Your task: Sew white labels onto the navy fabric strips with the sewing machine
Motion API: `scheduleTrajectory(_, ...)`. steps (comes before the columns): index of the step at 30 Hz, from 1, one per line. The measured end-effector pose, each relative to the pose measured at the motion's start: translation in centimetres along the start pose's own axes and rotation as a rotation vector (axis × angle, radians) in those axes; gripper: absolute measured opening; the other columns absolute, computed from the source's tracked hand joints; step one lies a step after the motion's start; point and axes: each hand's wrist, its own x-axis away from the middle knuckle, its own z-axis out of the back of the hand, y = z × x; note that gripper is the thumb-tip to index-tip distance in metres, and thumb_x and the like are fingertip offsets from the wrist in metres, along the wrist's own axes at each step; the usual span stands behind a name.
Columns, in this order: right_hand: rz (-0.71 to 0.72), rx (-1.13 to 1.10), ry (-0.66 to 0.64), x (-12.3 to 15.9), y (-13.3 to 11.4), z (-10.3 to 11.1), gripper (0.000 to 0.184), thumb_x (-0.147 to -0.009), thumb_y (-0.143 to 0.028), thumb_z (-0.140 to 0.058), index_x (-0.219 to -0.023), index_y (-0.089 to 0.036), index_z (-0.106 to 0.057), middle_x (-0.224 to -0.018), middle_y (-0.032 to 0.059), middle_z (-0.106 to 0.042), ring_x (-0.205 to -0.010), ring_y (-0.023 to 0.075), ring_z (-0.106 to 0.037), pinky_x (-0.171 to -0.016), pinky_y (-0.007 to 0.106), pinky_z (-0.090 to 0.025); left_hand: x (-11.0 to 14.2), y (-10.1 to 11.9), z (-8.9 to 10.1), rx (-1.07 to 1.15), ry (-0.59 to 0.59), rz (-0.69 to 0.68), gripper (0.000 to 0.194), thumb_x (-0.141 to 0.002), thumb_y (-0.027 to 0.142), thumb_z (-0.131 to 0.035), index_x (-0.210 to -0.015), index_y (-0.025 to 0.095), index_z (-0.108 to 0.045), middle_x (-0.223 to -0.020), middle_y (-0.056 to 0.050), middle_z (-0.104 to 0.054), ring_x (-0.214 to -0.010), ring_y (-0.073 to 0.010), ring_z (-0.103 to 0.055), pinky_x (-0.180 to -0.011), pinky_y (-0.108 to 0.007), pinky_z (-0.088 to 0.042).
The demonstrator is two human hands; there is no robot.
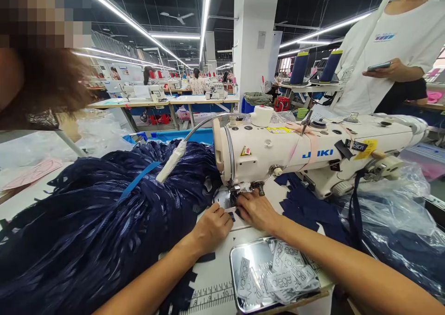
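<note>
Both my hands rest on the sewing table right below the needle of a cream JUKI sewing machine (pixel 313 153). My left hand (pixel 212 226) lies curled, its fingers pressed onto a small navy fabric piece (pixel 232 215) by the presser foot (pixel 232 196). My right hand (pixel 256 211) lies beside it, fingers pressing the same piece under the foot. A large heap of navy cut pieces (pixel 97 222) fills the table to my left.
A metal tin (pixel 239 259) of white printed labels sits near the front edge, with a ruler strip (pixel 212 296) beside it. Clear plastic bags (pixel 396 213) lie at right. A person in a white shirt (pixel 392 51) stands behind the machine holding a phone. Thread cones (pixel 299 67) stand behind.
</note>
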Motion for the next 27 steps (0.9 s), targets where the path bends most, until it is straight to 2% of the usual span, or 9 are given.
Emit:
scheduleTrajectory(3,0.011,-0.024,0.025,0.4,-0.8,0.1,0.015,-0.078,-0.025,-0.051,-0.086,-0.014,-0.056,-0.092,0.0112,-0.057,-0.087,0.0241,-0.051,-0.074,0.035,-0.037,-0.1,0.0,-0.1,-0.009,-0.007,0.001,0.026,-0.081,0.002,-0.039,-0.06,0.013,-0.051,-0.057,-0.003,-0.053,-0.054,-0.0154,-0.046,-0.058,-0.031,-0.033)
scheduleTrajectory(8,0.052,0.012,-0.002,0.3,-1.1,0.5,0.011,-0.077,-0.013,-0.046,-0.073,-0.015,-0.057,-0.084,0.0098,-0.058,-0.084,0.0233,-0.052,-0.074,0.036,-0.036,0.0,0.0,-0.1,0.002,0.001,0.012,0.028,-0.081,0.002,-0.038,-0.059,0.013,-0.05,-0.056,-0.002,-0.052,-0.053,-0.0152,-0.046,-0.057,-0.031,-0.033)
scheduleTrajectory(12,-0.02,-0.146,-0.016,0.0,-0.4,0.1,0.014,-0.077,-0.008,-0.046,-0.07,-0.015,-0.057,-0.083,0.0079,-0.059,-0.08,0.0192,-0.053,-0.072,0.03,-0.038,0.1,0.0,-0.1,0.014,0.036,0.049,0.033,-0.085,0.003,-0.034,-0.058,0.014,-0.049,-0.055,-0.002,-0.05,-0.051,-0.0141,-0.044,-0.056,-0.03,-0.031)
scheduleTrajectory(18,-0.128,-0.471,0.037,-0.3,0.0,-1.3,0.017,-0.075,-0.007,-0.048,-0.063,-0.017,-0.054,-0.077,0.0022,-0.059,-0.076,0.0147,-0.055,-0.068,0.024,-0.04,-0.3,0.1,-0.1,0.003,0.087,0.059,0.032,-0.085,0.003,-0.033,-0.06,0.013,-0.05,-0.055,-0.002,-0.05,-0.051,-0.0139,-0.043,-0.057,-0.03,-0.032)
scheduleTrajectory(27,-0.18,-0.51,0.086,-0.1,-0.6,-1.2,0.018,-0.074,-0.006,-0.049,-0.061,-0.017,-0.054,-0.074,0.0012,-0.058,-0.073,0.0148,-0.054,-0.068,0.025,-0.04,-0.4,0.6,-0.3,-0.027,0.045,0.057,0.029,-0.082,0.002,-0.035,-0.06,0.013,-0.05,-0.054,-0.002,-0.05,-0.05,-0.0144,-0.044,-0.055,-0.03,-0.031)
